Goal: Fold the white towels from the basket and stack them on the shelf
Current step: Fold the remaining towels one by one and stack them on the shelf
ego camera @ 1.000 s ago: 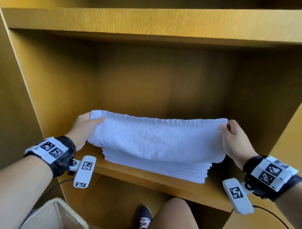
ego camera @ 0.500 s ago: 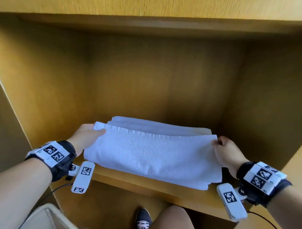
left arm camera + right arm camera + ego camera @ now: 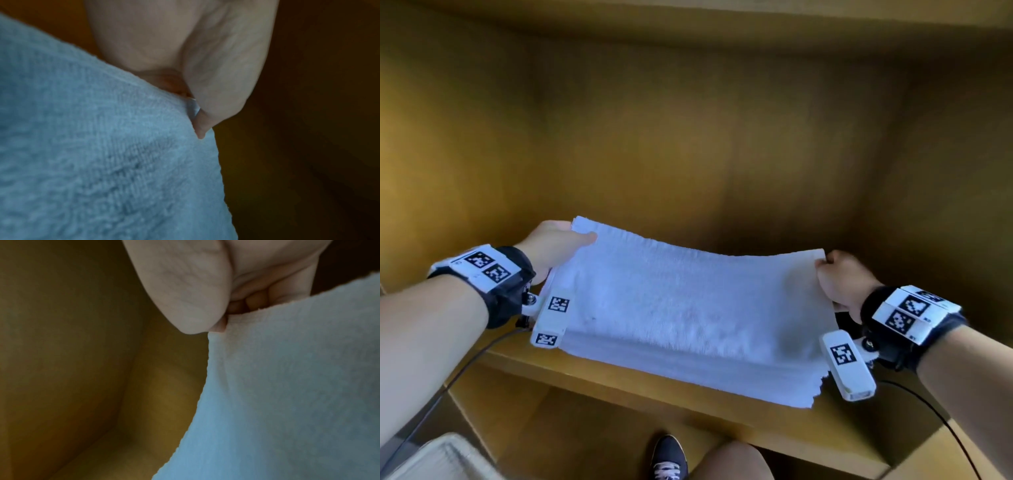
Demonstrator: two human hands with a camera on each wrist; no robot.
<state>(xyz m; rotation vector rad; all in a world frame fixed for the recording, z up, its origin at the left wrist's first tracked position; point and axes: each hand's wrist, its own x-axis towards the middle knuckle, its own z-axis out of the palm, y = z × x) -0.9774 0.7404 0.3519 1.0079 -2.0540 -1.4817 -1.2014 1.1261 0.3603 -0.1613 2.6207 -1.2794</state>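
White towel [image 3: 688, 301] is lying over the stack [image 3: 722, 373] on the wooden shelf [image 3: 688, 407]; left hand [image 3: 548, 246] is pinching its far left corner; right hand [image 3: 842, 277] is pinching its far right corner.

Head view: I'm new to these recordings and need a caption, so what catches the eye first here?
A white terry towel stretched wide across the middle, lying over a stack of folded white towels on the yellow-brown wooden shelf. The left hand pinches its far left corner and the right hand its far right corner. Both wrists wear black bands with black-and-white square markers.
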